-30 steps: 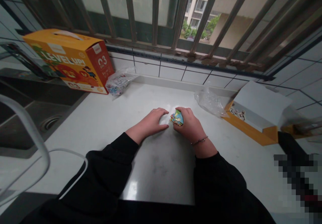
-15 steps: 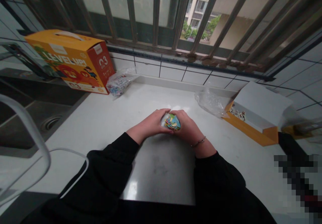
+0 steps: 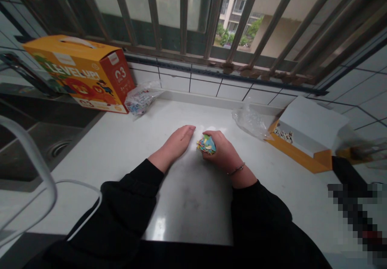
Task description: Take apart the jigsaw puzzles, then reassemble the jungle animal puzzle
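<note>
A small stack of colourful jigsaw puzzle pieces (image 3: 207, 144), mostly blue and green with yellow bits, is gripped in my right hand (image 3: 223, 149). The fingers and thumb curl round its right side, just over the white counter. To the left, my left hand (image 3: 178, 143) holds nothing that I can see. Its fingers are stretched out and its edge is down at the counter, a short gap away from the pieces. The palm side of that hand is turned from view.
An orange carton (image 3: 81, 75) stands at the back left beside a clear bag of pieces (image 3: 142, 99). Toward the right lie an emptied-looking plastic bag (image 3: 250, 119) and an open box (image 3: 302, 148) with pieces inside. A sink (image 3: 27, 148) and white cable (image 3: 45, 168) are at the left.
My left hand has come off the puzzle pieces and moved a little left, its fingers straightening. The right hand keeps hold of the stack. The view has shifted slightly.
</note>
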Action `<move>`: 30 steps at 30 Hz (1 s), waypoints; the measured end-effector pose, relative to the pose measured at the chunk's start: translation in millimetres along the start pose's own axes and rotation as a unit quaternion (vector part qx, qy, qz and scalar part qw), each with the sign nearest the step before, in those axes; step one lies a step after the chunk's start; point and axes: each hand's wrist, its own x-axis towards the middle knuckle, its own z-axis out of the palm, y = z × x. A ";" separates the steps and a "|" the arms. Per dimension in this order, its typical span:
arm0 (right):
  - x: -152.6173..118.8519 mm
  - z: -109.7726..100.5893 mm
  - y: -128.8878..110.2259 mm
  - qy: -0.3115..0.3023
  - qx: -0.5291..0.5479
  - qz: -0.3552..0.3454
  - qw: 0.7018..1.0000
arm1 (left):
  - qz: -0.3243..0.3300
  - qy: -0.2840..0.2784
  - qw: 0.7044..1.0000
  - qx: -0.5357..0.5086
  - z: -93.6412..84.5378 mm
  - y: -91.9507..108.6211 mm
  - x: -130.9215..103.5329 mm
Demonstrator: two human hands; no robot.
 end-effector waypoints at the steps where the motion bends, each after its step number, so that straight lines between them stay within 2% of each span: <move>1: 0.1 0.3 1.6 0.012 0.000 0.002 1.000 | 0.002 0.013 1.000 0.025 -0.4 -2.6 1.9; 5: 1.5 -1.1 1.7 0.062 0.008 -0.005 0.998 | 0.013 0.019 0.998 0.059 0.0 -8.9 5.9; 7: 2.4 -3.4 -2.5 0.086 0.019 -0.013 0.996 | 0.002 0.008 1.000 0.010 2.9 -6.6 4.8; 9: 3.1 -5.4 -8.7 0.099 0.037 -0.032 0.994 | -0.032 0.000 0.994 -0.106 8.2 -0.3 1.7; 11: 3.4 -5.9 -14.9 0.101 0.057 -0.054 0.992 | -0.090 -0.010 0.957 -0.277 15.2 7.5 -2.4; 13: 3.6 -4.1 -19.2 0.093 0.072 -0.069 0.991 | -0.141 -0.035 0.898 -0.415 21.8 13.8 -6.2; 14: 3.7 -2.4 -20.1 0.087 0.075 -0.071 0.991 | -0.153 -0.043 0.881 -0.445 24.3 15.4 -7.6; 15: 3.9 -0.5 -20.2 0.078 0.075 -0.071 0.992 | -0.157 -0.044 0.879 -0.447 26.1 15.8 -8.3; 18: 4.5 3.7 -16.0 0.061 0.062 -0.062 0.994 | -0.151 -0.024 0.913 -0.378 27.2 11.3 -6.9; 21: 4.1 -2.1 -8.7 0.053 0.041 -0.051 0.996 | -0.150 -0.029 0.923 -0.352 24.5 5.0 -2.5; 23: 2.0 -13.9 -2.9 0.058 0.026 -0.026 0.998 | -0.141 -0.021 0.938 -0.315 21.7 3.4 -0.4; 26: -3.9 -38.1 7.6 0.095 0.005 0.045 0.994 | -0.103 -0.014 0.978 -0.180 16.7 6.2 -1.2; 28: -8.5 -53.1 15.0 0.100 -0.006 0.083 0.991 | -0.054 -0.029 0.994 -0.092 13.9 10.2 -4.0; 30: -13.2 -65.0 20.9 0.076 -0.010 0.102 0.992 | 0.007 -0.049 0.998 -0.027 12.2 14.1 -7.3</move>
